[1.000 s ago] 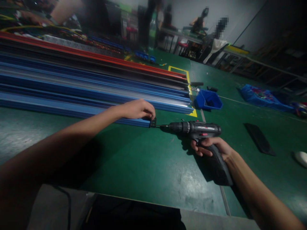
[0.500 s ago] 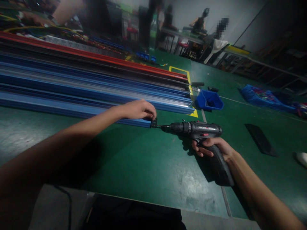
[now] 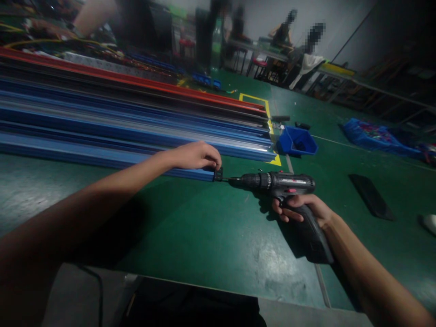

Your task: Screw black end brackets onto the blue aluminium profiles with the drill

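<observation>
My right hand (image 3: 303, 210) is wrapped round the grip of a black cordless drill (image 3: 289, 182), which lies level and points left. The tip of its bit (image 3: 229, 180) meets a small black end cap (image 3: 218, 174) at the right end of the nearest blue profile (image 3: 194, 174). With fingers bent down and closed, my left hand (image 3: 199, 156) holds the end cap against that profile's end. Its fingertips partly cover the cap's upper edge.
More long blue, black and red profiles (image 3: 218, 93) lie side by side beyond my left hand. A blue bin (image 3: 297, 141) stands past their ends. Right of the drill lies a flat black piece (image 3: 370, 197). Across the table a co-worker's arm (image 3: 93, 20) reaches over wires.
Almost nothing differs. Both hands, the drill and the end cap keep the same places, with only a very slight shift of the view.
</observation>
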`<action>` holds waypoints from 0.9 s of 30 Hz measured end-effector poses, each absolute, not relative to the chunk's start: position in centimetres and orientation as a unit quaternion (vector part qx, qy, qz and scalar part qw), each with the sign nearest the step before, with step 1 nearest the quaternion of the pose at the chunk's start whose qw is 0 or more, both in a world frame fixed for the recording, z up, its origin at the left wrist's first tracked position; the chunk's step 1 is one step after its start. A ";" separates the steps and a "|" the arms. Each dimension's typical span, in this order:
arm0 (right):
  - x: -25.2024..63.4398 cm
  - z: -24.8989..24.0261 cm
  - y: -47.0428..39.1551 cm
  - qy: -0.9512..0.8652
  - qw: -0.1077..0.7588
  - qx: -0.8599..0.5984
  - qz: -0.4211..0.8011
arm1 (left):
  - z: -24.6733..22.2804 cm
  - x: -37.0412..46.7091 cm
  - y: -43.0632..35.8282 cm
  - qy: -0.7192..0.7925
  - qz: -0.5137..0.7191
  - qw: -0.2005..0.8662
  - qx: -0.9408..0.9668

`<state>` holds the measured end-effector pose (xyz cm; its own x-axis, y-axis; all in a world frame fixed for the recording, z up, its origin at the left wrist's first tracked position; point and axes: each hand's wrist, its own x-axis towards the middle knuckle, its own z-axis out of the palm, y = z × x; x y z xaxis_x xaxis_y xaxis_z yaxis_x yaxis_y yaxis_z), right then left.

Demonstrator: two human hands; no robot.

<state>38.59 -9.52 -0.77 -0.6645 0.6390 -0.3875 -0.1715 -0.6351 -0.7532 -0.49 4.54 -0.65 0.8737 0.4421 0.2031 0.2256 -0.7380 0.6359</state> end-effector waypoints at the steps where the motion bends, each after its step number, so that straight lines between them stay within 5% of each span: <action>1: 38.6 -0.8 -9.5 -0.352 0.239 -0.330 0.843 | -0.6 -0.5 4.5 0.182 0.174 0.313 0.916; 27: 38.4 -0.8 -9.7 -0.355 0.250 -0.326 0.840 | -0.4 -0.4 4.4 0.177 0.174 0.304 0.920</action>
<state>38.43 -9.69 -0.77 -0.6626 0.6510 -0.3703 -0.1886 -0.6235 -0.7587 -0.38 4.38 -0.39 0.8770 0.4307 0.2130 0.2187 -0.7525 0.6213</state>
